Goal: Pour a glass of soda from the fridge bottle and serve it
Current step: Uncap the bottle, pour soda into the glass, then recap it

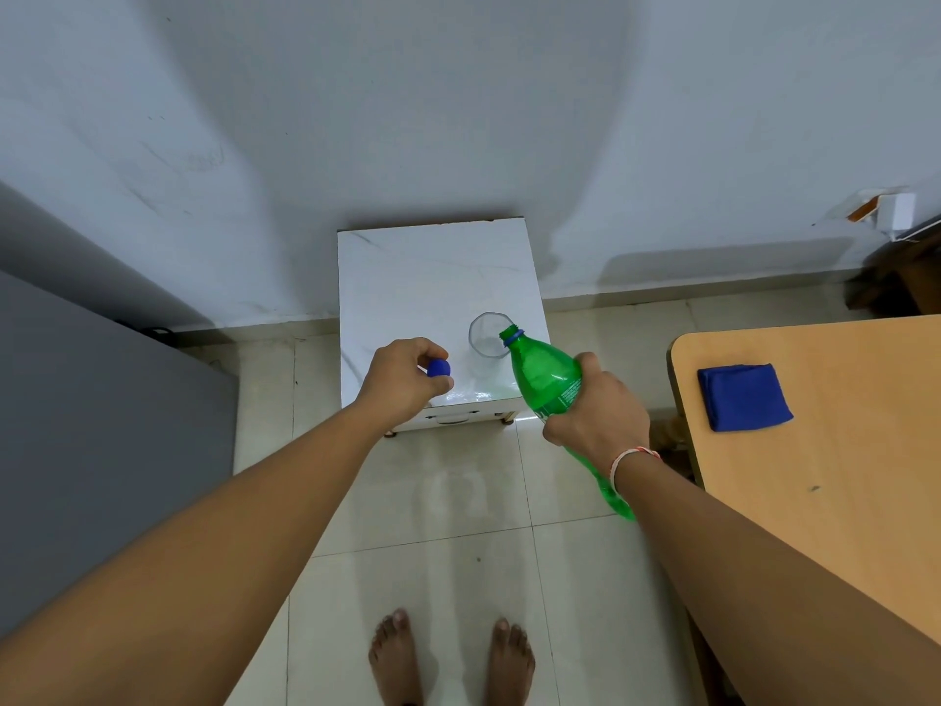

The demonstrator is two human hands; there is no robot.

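Observation:
My right hand grips the middle of a green plastic soda bottle. The bottle is uncapped and tilted, its open mouth at the rim of a clear glass. The glass stands upright near the front right of a small white marble-topped table. No stream of liquid shows, and the glass looks empty or nearly so. My left hand hovers over the table's front left edge, holding the blue bottle cap between its fingertips.
A grey fridge stands at the left. A wooden table at the right carries a folded blue cloth. White wall behind the small table, tiled floor below, my bare feet at the bottom.

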